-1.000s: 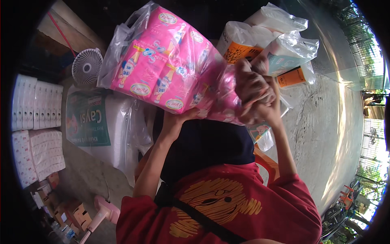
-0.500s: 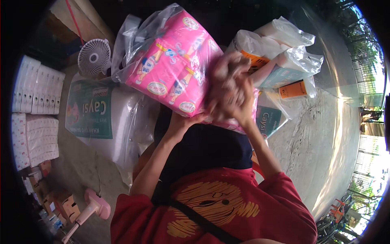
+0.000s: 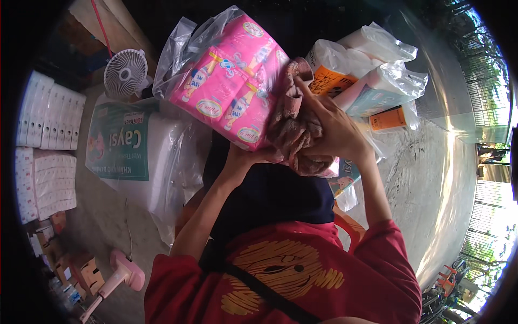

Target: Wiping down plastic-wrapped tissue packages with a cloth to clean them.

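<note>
Prob. a stockroom or whse. — bare concrete flr, stacked white pkgs, cardboard bxs, bagged rolls.

The right hand has a crumpled brown cloth in its grip, against the right part of a clear bag of pink packages. The left hand touches the bag's lower edge, its fingers partly hidden. On the left, a small white fan stands near a plastic-wrapped white pack with a green label. Plastic-wrapped rolls stand to the right, above the grey floor.
</note>
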Motion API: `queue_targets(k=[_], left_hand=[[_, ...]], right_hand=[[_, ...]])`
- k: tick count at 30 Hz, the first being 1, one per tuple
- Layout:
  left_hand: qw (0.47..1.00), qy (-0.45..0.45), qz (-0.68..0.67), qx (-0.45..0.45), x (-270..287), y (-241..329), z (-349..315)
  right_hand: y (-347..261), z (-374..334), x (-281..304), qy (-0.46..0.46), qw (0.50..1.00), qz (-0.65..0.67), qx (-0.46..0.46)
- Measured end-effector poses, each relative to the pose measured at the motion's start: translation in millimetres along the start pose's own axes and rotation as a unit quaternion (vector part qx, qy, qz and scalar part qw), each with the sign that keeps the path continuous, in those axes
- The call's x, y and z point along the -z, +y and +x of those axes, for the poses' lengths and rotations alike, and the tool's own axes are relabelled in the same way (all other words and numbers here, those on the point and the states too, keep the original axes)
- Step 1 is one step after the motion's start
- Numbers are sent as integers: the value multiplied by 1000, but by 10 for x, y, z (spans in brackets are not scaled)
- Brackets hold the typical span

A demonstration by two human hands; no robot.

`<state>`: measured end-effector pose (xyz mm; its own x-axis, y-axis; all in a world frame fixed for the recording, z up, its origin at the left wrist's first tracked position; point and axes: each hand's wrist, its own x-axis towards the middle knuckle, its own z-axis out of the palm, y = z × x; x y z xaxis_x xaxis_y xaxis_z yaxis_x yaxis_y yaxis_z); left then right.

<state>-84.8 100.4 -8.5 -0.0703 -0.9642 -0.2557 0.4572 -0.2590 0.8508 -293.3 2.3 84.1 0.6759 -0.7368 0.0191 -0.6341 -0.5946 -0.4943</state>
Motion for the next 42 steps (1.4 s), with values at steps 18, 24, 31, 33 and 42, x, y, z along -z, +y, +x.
queue_targets(k=[18,24,31,33,42], left_hand=[[990,41,-131,23,119,-247,61],[996,35,-68,38,98,-196,-8],[997,-9,-54,-52,239,-437,21],[995,1,-53,-82,229,-470,24],[997,-25,16,-66,107,-269,5]], right_hand=[[404,-278,-862,166,978,85,94],[605,678,-479,388,808,416,-154],[-187,99,-763,283,938,190,67],[-261,151,-745,276,949,102,111],[-202,1051,-188,350,917,192,-9]])
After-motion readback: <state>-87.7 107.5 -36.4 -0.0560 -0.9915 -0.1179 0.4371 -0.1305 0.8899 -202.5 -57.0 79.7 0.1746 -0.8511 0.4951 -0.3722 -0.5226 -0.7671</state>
